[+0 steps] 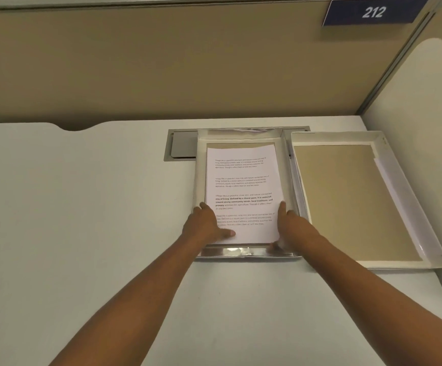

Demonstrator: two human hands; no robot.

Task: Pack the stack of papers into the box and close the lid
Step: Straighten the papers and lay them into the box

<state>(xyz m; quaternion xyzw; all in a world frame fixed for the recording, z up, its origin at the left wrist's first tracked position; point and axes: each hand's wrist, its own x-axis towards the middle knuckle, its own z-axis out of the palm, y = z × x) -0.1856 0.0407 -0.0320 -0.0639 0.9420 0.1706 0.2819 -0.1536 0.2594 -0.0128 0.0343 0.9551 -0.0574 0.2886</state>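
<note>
A stack of white printed papers (243,180) lies inside a shallow silver-edged box (241,252) on the white desk. My left hand (206,224) rests on the stack's near left corner, thumb laid flat on the top sheet. My right hand (288,223) presses against the stack's near right edge, fingers tucked down beside it between paper and box wall. The box lid (346,196) lies upside down just right of the box, white rim up, brown inside showing.
A grey cable hatch (181,146) is set in the desk behind the box's far left corner. Beige partition walls (188,70) close off the back and right. A blue sign reading 212 (373,12) hangs at top right. The desk's right edge runs near the lid.
</note>
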